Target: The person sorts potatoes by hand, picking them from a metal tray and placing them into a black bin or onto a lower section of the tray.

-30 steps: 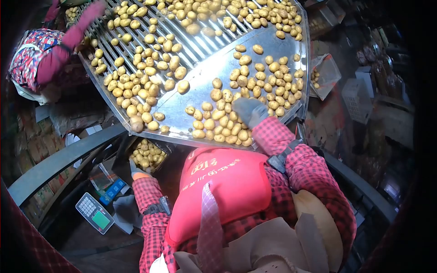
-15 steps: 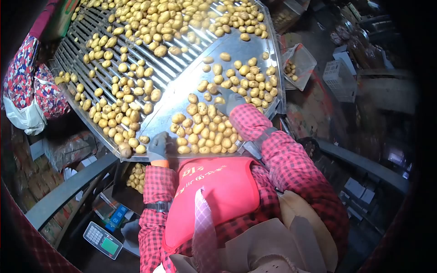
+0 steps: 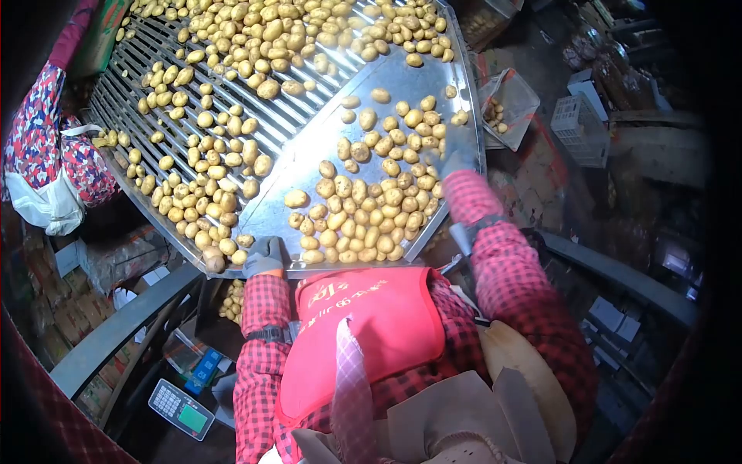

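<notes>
The right hand (image 3: 457, 160), nearer the loose potatoes (image 3: 361, 217) and just beside them, has them toward eight o'clock on the metal counter (image 3: 417, 83). From the left hand (image 3: 264, 255) they lie at two. I can't tell either hand's grip.

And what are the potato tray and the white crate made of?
The potato tray looks like smooth sheet metal, perhaps steel, given its grey sheen and bright glare. The white crate is probably moulded plastic, fairly matte, with a regular openwork pattern.
</notes>
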`<state>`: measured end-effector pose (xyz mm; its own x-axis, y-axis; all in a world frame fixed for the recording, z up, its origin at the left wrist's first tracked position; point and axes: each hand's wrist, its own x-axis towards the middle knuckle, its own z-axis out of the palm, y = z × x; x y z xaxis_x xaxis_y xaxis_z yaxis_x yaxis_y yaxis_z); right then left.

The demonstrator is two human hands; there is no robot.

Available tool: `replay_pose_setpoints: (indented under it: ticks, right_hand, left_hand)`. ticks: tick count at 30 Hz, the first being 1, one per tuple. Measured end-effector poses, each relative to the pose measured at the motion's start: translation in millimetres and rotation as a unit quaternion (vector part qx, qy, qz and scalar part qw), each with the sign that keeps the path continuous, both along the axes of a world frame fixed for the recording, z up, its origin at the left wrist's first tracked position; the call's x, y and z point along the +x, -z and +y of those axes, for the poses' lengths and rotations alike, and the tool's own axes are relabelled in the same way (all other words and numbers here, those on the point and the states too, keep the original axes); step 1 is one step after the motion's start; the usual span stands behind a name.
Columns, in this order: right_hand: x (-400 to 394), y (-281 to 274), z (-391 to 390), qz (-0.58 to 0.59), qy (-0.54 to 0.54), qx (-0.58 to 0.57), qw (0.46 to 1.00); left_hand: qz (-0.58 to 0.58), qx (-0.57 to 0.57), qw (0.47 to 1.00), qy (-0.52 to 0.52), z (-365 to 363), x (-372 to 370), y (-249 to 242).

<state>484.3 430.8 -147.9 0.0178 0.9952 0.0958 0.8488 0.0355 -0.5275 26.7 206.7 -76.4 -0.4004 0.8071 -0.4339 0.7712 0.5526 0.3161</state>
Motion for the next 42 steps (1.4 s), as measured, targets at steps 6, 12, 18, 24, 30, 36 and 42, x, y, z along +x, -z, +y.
replay_pose_setpoints:
  ticks: [6, 12, 18, 24, 30, 36, 42]
  right_hand:
    - [-39.7, -41.7, -19.0, -0.134, -0.100, -0.172, 0.971]
    - [-73.7, -131.5, 57.8, -0.116, 0.070, -0.315, 0.939]
    - [-66.8, -83.7, 18.0, -0.062, -0.058, -0.172, 0.981]
    - [-31.5, -73.6, -31.3, -0.173, -0.004, -0.065, 0.983]
    - [-29.9, -90.3, -59.1, 0.099, -0.012, -0.083, 0.992]
    - [-7.1, -48.2, -116.7, 0.085, 0.147, -0.107, 0.980]
    - [-26.6, -40.3, -113.8, -0.034, 0.063, -0.137, 0.988]
  left_hand:
    - [0.054, -0.086, 0.994, -0.027, 14.2, 10.0, -10.6]
    - [0.063, -0.081, 0.994, -0.022, 12.7, 12.5, -10.6]
    - [0.040, -0.065, 0.997, -0.021, 12.8, 8.8, -8.3]
    - [0.055, -0.045, 0.997, -0.005, 4.4, 6.0, 3.6]
    - [0.054, -0.030, 0.998, -0.011, 8.2, 9.5, -8.2]
    - [0.048, -0.030, 0.998, -0.012, 8.0, 9.7, -8.0]
    - [0.036, -0.013, 0.999, -0.012, 3.8, 2.2, 6.9]
